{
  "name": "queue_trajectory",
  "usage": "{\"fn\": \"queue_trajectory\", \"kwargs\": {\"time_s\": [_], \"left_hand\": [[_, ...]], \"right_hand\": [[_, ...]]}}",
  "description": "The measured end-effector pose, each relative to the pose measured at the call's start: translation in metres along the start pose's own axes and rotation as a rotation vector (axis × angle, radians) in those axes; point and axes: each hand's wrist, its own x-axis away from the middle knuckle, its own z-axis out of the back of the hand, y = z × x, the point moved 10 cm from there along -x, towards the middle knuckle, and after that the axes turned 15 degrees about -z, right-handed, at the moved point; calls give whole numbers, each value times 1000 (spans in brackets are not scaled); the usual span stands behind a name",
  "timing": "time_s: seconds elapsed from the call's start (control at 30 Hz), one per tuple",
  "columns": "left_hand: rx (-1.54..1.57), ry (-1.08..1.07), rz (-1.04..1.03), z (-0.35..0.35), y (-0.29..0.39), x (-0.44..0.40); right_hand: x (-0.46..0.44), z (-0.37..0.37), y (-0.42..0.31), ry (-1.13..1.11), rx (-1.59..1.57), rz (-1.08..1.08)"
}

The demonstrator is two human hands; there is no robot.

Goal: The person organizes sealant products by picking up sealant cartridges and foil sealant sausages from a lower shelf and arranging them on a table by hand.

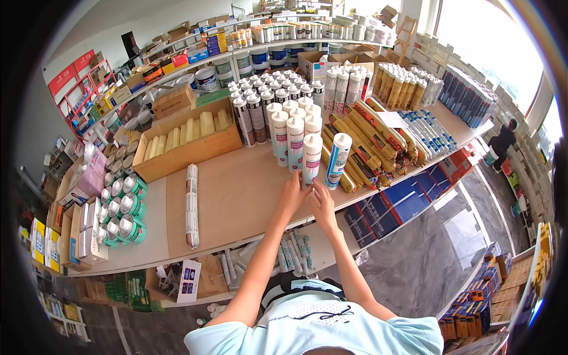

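On the table (248,192), the left hand (292,192) and right hand (321,203) together grasp the front cartridge (311,155) near its base.
Similar cartridges (295,137) already stand upright behind; this one seems almost placed, not yet released.

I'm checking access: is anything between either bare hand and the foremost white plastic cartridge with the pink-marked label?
Nothing visible blocks either: the left hand and right hand are at the lower end of the foremost white cartridge. Matching cartridges stand behind it; a blue-and-white cartridge stands to its right.
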Motion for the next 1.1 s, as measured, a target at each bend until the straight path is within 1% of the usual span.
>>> {"fn": "queue_trajectory", "kwargs": {"time_s": [0.03, 0.1, 0.17, 0.3, 0.4, 0.47, 0.57, 0.67, 0.73, 0.8, 0.9, 0.97, 1.0, 1.1], "left_hand": [[-13, -3, 33, -1, -5, -2], [-28, -6, 64, -6, -16, -3], [-77, 82, -47, -1, -17, -10], [-119, 160, -120, 4, -8, -12], [-112, 179, -107, 2, -17, -14], [-162, 194, -82, 3, -17, -13], [-122, 219, -68, 9, -1, -13], [-114, 224, -101, 9, -5, -14], [-82, 232, -74, 8, -16, -14], [-52, 248, -54, 9, -19, -14], [-136, 240, -32, 17, -16, -16], [-146, 176, -10, 13, -22, -15], [-148, 180, -9, 14, -21, -15], [-76, 213, -1, 11, -25, -11]], "right_hand": [[0, -2, -2, 32, 90, 60], [-5, -6, 5, -4, 82, 42], [-13, -10, 9, -38, 42, 13], [-19, -10, 6, -53, 8, -5], [-23, -13, 6, -49, 30, -12], [-24, -12, 4, -31, 57, 41], [-29, -11, 1, -39, 32, 44], [-33, -15, 8, -51, 27, -17], [-35, -18, 11, -74, 20, -45], [-36, -19, 11, -76, 24, -39], [-36, -20, 8, -90, -4, -41], [-34, -18, 5, -107, -31, -54], [-34, -18, 8, -115, -36, -77], [-35, -20, 13, -113, -77, -88]]}}
